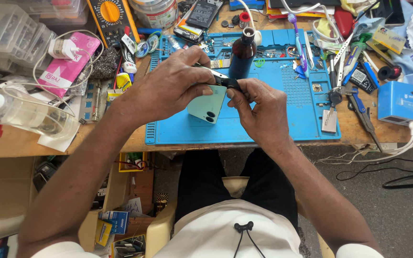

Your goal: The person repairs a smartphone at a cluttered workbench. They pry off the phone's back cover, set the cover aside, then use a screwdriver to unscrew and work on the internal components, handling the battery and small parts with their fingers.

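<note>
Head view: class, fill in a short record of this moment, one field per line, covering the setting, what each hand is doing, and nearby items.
Setting: cluttered wooden workbench with a blue repair mat
Left hand: left hand grips the mint-green phone, back side up, over the mat
Right hand: right hand pinches a small black tool at the phone's top edge
Behind the hands: brown bottle, upright
Right of mat: blue box with white cables
Far left: yellow multimeter

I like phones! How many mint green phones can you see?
1. The mint green phone is over the blue mat, held between the left hand and right hand. Clutter may hide others.
</note>
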